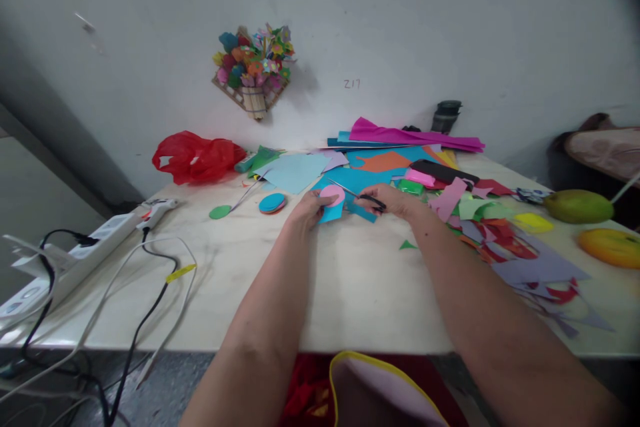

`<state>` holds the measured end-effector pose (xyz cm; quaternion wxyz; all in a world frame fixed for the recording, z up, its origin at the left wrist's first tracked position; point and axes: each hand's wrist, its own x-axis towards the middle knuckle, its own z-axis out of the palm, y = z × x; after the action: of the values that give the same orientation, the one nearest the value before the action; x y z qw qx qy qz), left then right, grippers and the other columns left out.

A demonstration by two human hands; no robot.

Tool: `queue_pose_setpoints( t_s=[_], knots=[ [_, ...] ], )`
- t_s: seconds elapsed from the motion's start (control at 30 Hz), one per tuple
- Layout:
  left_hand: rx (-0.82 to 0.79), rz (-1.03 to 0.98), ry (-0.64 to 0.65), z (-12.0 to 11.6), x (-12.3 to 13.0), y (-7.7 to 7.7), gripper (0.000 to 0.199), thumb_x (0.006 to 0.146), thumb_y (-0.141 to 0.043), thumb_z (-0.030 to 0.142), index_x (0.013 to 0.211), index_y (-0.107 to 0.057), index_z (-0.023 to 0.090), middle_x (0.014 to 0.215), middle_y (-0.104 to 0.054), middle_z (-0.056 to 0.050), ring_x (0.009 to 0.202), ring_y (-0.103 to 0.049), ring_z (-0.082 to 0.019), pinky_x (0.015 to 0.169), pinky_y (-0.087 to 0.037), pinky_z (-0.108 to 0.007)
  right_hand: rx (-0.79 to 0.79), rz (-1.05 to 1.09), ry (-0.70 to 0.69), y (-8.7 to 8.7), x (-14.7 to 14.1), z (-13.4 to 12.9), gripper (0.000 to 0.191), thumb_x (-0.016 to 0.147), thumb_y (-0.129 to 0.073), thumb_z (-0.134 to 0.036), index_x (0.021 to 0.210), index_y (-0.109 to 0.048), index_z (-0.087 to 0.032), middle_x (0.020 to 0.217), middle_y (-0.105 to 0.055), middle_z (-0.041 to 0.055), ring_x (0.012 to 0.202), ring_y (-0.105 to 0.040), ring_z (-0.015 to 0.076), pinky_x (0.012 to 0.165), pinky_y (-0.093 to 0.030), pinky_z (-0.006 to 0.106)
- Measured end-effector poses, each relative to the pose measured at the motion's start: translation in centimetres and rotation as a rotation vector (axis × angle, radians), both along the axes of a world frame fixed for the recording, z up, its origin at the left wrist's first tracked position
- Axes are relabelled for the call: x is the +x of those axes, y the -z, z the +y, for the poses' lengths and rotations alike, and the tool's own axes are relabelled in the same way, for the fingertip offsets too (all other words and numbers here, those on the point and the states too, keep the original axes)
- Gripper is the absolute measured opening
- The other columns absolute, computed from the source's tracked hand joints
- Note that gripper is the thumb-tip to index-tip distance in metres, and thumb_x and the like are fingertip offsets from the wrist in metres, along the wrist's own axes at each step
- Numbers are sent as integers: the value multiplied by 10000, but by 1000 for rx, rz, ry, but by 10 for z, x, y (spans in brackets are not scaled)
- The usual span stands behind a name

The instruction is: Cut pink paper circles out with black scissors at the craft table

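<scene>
My left hand (311, 208) pinches a pink paper circle (332, 196) laid over a piece of blue paper (331, 213). In my right hand (389, 200) is a pair of scissors (371, 200), its blades pointing left toward the pink circle's upper edge. Whether the blades touch the paper is too small to tell. A strip of blue paper (361, 213) lies under the scissors. To the left of my left hand, a stack of round paper pieces (272, 203) has a blue one on top. Farther left rests a green paper circle (220, 212).
Coloured paper scraps (510, 240) crowd the right side, beside a mango-like fruit (578, 206) and a dark phone (444, 172). Paper sheets (295, 172) spread behind my hands. A red plastic bag (197, 157) sits back left. Power strips (75, 267) and cables line the left edge.
</scene>
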<state>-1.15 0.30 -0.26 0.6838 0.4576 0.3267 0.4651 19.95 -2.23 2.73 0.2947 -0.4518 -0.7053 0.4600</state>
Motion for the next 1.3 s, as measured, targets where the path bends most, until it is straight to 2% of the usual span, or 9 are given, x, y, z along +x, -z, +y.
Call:
queue_pose_setpoints(
  t_s=[0.37, 0.57, 0.77, 0.83, 0.97, 1.13, 1.3],
  knots=[
    [1, 30, 42, 6, -3, 5, 354, 541, -834, 161, 836, -653, 83, 746, -702, -112, 756, -686, -241, 751, -552, -358, -36, -69, 57, -10, -3, -8, 194, 699, -657, -342, 617, -590, -181, 484, -475, -14, 433, -353, 87, 438, -282, 249],
    [-11, 34, 46, 3, -3, 3, 334, 559, -823, 164, 835, -651, 85, 777, -709, -125, 769, -688, -252, 756, -556, -373, -56, -71, 49, -11, -2, -8, 225, 694, -669, -340, 595, -559, -171, 473, -463, -23, 419, -340, 74, 427, -270, 242],
    [-6, 27, 54, 1, -3, 1, 346, 558, -825, 173, 847, -654, 86, 799, -712, -132, 783, -690, -258, 761, -556, -375, -123, -4, 75, -7, 0, -4, 125, 727, -618, -286, 787, -618, -176, 488, -482, -27, 424, -388, 92, 416, -293, 235],
    [0, 20, 59, 2, -3, 2, 352, 553, -824, 164, 851, -656, 82, 811, -712, -138, 798, -688, -263, 765, -554, -375, -139, 37, 44, -7, 0, -4, 99, 736, -588, -286, 725, -587, -188, 480, -446, -34, 439, -411, 100, 425, -310, 234],
    [-2, 12, 55, 1, -2, 2, 343, 559, -821, 162, 847, -656, 79, 826, -712, -144, 813, -686, -266, 767, -554, -374, -120, 44, -14, -7, -1, -4, 180, 740, -553, -303, 600, -507, -198, 460, -437, -21, 437, -406, 105, 430, -315, 240],
    [-12, 22, 43, -1, -1, -1, 347, 580, -818, 188, 859, -645, 77, 811, -710, -133, 801, -688, -259, 783, -553, -386, -110, 19, -11, -5, -4, -2, 214, 749, -521, -287, 560, -468, -201, 445, -461, -8, 424, -396, 104, 426, -315, 240],
    [0, 15, 64, 0, -1, 1, 369, 544, -835, 190, 844, -646, 85, 781, -709, -117, 793, -685, -258, 769, -553, -379, -102, 22, 16, -3, -5, -1, 139, 739, -530, -252, 615, -526, -189, 446, -474, -19, 415, -405, 99, 427, -319, 234]
  ],
)
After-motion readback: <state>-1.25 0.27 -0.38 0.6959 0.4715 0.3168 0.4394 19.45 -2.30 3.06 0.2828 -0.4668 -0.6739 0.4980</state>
